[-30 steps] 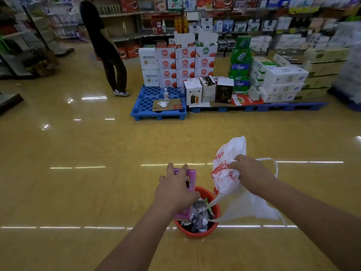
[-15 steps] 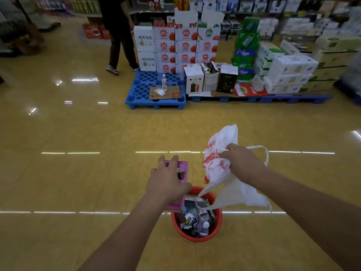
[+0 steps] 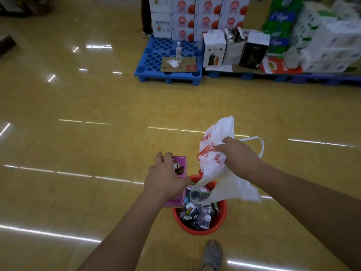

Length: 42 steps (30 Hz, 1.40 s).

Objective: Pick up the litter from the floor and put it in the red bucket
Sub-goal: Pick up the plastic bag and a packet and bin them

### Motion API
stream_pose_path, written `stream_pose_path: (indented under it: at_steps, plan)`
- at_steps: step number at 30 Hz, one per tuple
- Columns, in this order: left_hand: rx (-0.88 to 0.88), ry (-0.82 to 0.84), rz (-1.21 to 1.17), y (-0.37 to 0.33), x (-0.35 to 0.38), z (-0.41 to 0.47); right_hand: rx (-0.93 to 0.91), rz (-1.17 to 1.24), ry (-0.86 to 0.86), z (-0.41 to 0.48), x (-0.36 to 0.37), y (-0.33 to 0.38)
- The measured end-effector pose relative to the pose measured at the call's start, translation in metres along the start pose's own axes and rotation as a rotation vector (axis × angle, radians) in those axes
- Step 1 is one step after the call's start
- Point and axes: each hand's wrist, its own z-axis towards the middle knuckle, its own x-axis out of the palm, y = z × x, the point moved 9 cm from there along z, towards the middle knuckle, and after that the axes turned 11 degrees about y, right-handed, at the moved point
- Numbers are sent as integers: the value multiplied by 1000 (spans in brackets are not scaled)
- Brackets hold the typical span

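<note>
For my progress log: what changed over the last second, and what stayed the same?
Nothing taken or let go. The view has tipped down, nearer the red bucket; a shoe now shows. Unchanged: left hand grips the purple box, right hand grips the white bag, both over the bucket.

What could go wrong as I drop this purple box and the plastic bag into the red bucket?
The purple box in the left hand hangs partly outside the left rim of the red bucket; released there, it may tip onto the floor. The bucket already looks full of wrappers, so the white plastic bag in the right hand might slide off the pile.
</note>
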Motion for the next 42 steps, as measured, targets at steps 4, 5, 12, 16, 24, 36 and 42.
stream_pose_path:
  at_steps: [4,5,12,16,24,36,42]
  plan:
    - [-38,9,-74,6,31,31,-20,52,79,33,43,-20]
    - [-42,12,-83,8,40,39,-22,67,102,40,56,-25]
    - [-86,79,-136,33,109,91,-36,99,206,82,140,-44]
    - [-105,97,-162,54,148,127,-21,130,225,110,187,-54]
    - [-137,210,-267,108,251,198,50,219,239,148,317,-72]
    - [-49,172,-328,169,345,251,145,233,292,171,459,-90]
    - [-58,226,-445,195,382,268,227,126,489,171,526,-112]
